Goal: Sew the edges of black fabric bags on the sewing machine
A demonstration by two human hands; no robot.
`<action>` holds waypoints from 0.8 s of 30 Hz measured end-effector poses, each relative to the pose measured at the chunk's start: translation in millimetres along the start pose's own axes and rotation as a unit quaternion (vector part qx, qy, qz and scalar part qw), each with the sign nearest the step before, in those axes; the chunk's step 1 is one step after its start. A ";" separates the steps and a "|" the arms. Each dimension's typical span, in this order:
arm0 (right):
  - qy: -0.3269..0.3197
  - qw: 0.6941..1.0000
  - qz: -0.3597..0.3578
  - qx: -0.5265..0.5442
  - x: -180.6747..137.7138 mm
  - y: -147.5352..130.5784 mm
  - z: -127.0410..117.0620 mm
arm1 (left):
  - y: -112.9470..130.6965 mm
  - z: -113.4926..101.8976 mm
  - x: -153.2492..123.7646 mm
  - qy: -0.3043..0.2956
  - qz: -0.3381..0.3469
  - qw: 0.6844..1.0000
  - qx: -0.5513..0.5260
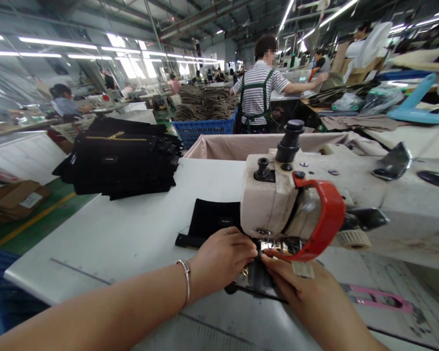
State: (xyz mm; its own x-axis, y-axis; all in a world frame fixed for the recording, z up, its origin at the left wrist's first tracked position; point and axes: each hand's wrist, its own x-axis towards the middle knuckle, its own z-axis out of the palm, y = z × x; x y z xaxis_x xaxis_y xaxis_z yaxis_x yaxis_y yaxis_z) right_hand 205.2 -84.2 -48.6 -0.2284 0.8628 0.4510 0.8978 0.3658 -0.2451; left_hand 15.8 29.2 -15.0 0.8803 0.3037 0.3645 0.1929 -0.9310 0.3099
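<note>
A black fabric panel [208, 217] with a small label lies on the white table, part of it under the head of the sewing machine [263, 195]. My left hand [229, 256], a bangle on its wrist, has its fingers closed on the cloth just left of the needle area. From the right, my right hand [303, 278] reaches under the red guard [331, 219], its fingertips pinching the cloth edge close to the presser foot. Between the hands a small brass-coloured zipper pull [245, 271] shows on the cloth. The needle tip itself is hard to make out.
A tall stack of black panels [120, 161] stands at the table's left. Pink thread snips [380, 298] lie right of my right hand. Behind the table are a pink cloth-lined bin [223, 146], a blue crate [203, 134] of brown pieces and a person in a striped shirt [256, 92].
</note>
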 end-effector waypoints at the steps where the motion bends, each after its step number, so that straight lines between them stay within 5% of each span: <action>1: -0.006 1.000 0.002 -0.005 0.4 1.6 0.8 | -1.5 -0.3 1.9 -0.002 -0.002 1.000 -0.004; 24: 0.005 0.996 0.074 0.039 8.1 0.6 4.1 | -11.3 3.6 8.3 0.008 -0.017 0.999 -0.028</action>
State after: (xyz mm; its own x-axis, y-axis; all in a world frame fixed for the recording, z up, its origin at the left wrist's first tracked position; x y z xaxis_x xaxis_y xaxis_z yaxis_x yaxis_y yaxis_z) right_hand 202.4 -75.5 -48.6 -0.0916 0.9055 0.4144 0.8891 0.2618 -0.3755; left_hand 22.5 41.5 -18.7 0.8668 0.3389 0.3657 0.1981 -0.9072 0.3713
